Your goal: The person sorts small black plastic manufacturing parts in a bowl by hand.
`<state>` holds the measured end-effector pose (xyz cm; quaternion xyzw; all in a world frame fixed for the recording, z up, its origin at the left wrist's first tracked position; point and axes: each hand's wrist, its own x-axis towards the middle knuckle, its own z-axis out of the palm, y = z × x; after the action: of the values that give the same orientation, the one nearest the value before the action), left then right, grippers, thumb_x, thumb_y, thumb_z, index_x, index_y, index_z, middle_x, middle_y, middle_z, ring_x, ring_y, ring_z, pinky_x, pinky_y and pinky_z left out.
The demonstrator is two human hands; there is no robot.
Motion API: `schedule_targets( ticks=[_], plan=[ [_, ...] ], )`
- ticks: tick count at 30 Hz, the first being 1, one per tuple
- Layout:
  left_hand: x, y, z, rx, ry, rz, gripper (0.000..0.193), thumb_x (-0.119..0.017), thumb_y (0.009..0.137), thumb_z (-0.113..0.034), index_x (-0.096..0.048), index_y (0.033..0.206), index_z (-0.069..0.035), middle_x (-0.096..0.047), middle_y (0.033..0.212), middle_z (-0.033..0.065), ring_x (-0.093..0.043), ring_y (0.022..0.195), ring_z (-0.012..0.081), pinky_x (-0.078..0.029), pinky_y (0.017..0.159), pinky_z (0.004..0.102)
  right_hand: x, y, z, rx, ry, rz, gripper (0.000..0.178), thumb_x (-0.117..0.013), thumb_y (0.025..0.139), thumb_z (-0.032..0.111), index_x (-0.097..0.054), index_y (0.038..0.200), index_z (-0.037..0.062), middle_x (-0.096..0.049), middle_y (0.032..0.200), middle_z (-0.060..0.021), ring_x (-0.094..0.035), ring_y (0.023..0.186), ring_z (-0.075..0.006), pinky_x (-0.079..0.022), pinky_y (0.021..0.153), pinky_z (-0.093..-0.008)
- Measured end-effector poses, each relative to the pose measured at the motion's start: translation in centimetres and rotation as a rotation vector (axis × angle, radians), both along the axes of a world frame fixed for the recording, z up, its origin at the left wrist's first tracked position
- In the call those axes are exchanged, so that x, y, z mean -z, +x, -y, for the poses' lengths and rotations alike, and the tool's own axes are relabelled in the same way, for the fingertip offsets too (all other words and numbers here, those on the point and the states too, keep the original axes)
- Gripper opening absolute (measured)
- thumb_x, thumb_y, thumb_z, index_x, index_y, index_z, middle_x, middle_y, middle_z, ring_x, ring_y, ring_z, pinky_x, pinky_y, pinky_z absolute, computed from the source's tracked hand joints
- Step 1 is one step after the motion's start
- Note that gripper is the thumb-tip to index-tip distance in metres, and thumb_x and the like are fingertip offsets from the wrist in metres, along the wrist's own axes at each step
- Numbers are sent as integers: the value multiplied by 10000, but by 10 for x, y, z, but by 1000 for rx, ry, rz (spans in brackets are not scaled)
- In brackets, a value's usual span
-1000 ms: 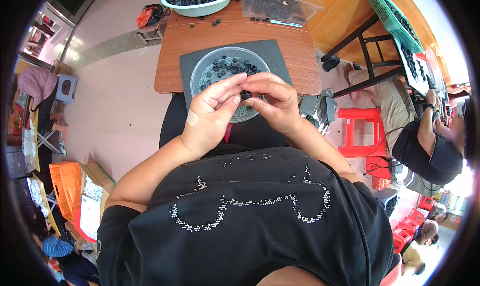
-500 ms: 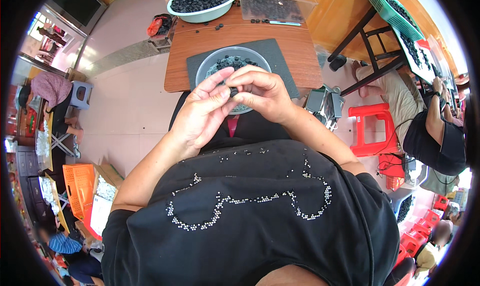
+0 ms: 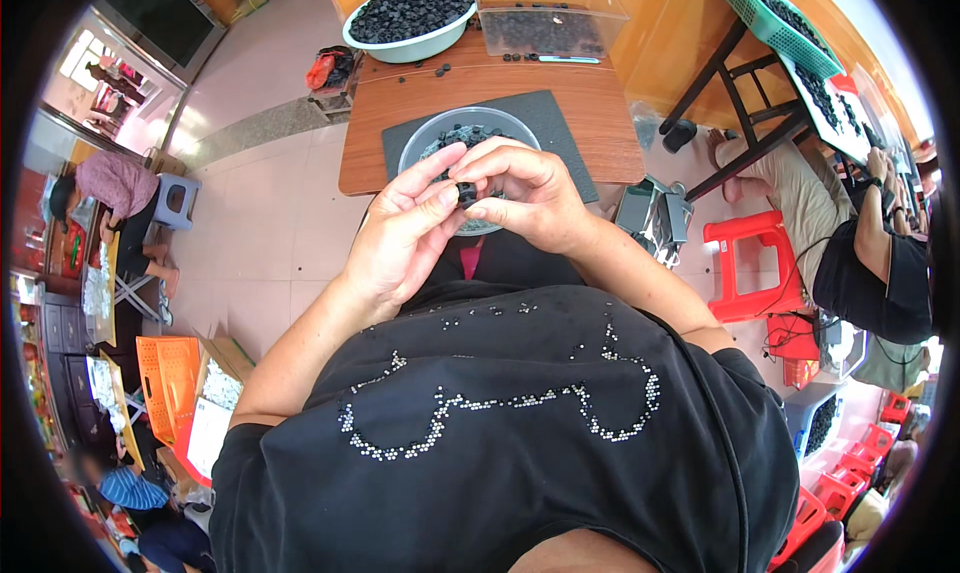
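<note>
A small black round piece point(image 3: 466, 194) is held in front of me over a translucent bowl point(image 3: 407, 159). My left hand point(image 3: 392, 241) pinches it between thumb and fingers. On its other side my right hand point(image 3: 545, 198) curls, with the thumb tip at the piece's lower edge and the fingers arched above. A tiny gold-coloured spot shows on the piece near my left thumb. The bowl holds many black pieces and pale clear bits, partly hidden behind my hands. It stands on a dark grey mat point(image 3: 568, 138) at the near edge of a brown wooden table point(image 3: 390, 108).
At the table's back are a pale green basin point(image 3: 410, 52) of black pieces and a clear plastic box point(image 3: 555, 35), with a pen point(image 3: 570, 60) beside it. A red stool point(image 3: 755, 263) stands right. Other people work at both sides. An orange crate point(image 3: 168, 378) stands left.
The black piece has turned slightly, and its gold-coloured spot now shows. My right thumb has eased back a little from it. The whole view has shifted slightly.
</note>
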<state>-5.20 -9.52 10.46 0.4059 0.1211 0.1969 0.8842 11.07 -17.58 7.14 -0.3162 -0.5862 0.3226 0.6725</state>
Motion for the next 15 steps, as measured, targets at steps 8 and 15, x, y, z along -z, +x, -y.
schedule_targets(
  ticks=[8,15],
  plan=[
    [10,5,-4,-53,232,13,328,-502,945,-66,-521,1269,-19,-531,1298,124,-531,1153,184,-431,989,330,14,4,-8,-151,-78,-219,251,-678,795,-27,-615,1034,21,-540,987,-23,-498,858,-86,-450,729,-236],
    [10,9,1,-76,268,-18,381,-510,937,-68,-462,1311,-8,-566,1215,114,-535,1137,182,-412,1001,335,23,2,-11,-91,-48,-214,193,-647,841,-5,-581,1022,1,-545,978,-35,-504,877,-94,-449,772,-250]
  ],
)
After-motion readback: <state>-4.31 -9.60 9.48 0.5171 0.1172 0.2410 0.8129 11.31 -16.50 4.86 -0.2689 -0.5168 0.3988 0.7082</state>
